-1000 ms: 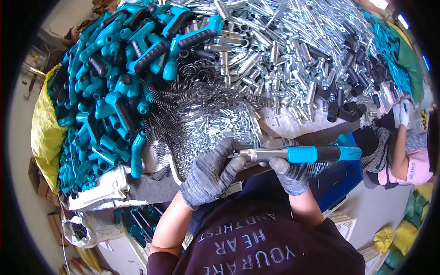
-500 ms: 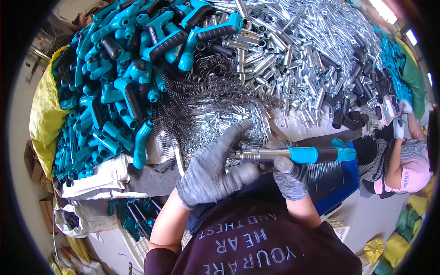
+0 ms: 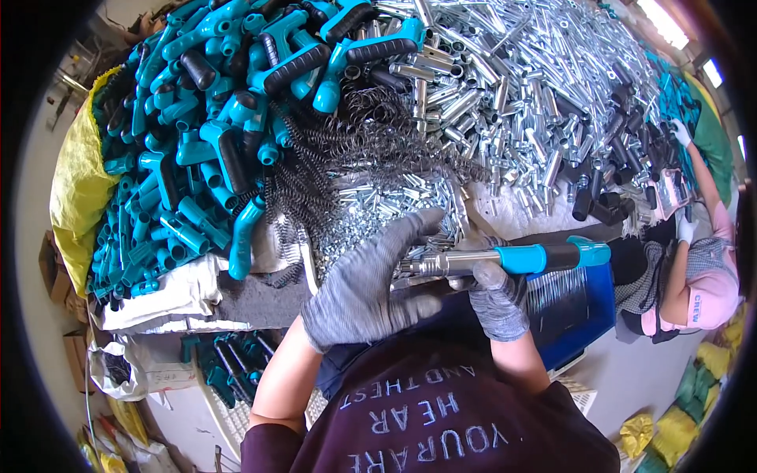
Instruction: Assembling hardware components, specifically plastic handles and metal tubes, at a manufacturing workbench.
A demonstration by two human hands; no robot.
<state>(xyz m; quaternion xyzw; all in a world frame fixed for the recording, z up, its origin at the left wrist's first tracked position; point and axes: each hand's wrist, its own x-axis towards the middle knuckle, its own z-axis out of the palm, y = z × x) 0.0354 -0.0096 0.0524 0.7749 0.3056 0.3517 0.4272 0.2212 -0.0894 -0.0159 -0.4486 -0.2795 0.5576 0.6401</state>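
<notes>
Across my front lies a tool with a metal barrel and a teal-and-black handle (image 3: 522, 258), its narrow tip pointing left. My right hand (image 3: 499, 307), in a grey knitted glove, is closed around it near where the barrel meets the teal part. My left hand (image 3: 359, 288), gloved alike, has its fingers stretched apart around the barrel's tip end and does not grip it. Just beyond are small metal pins and fittings (image 3: 402, 201) in a tray, with a heap of dark coil springs (image 3: 378, 138) behind them.
Teal-and-black handles (image 3: 213, 150) are piled at the left, metal tubes and rods (image 3: 505, 94) at the far right. A blue crate (image 3: 591, 303) stands beside my right forearm. Farther right, a co-worker in a pink top (image 3: 714, 284) wears white gloves. A yellow sack (image 3: 75, 181) edges the left pile.
My left hand's lower fingers have swung slightly down, away from the barrel. The tool stays in my right hand. One of the co-worker's hands has moved up toward the teal parts.
</notes>
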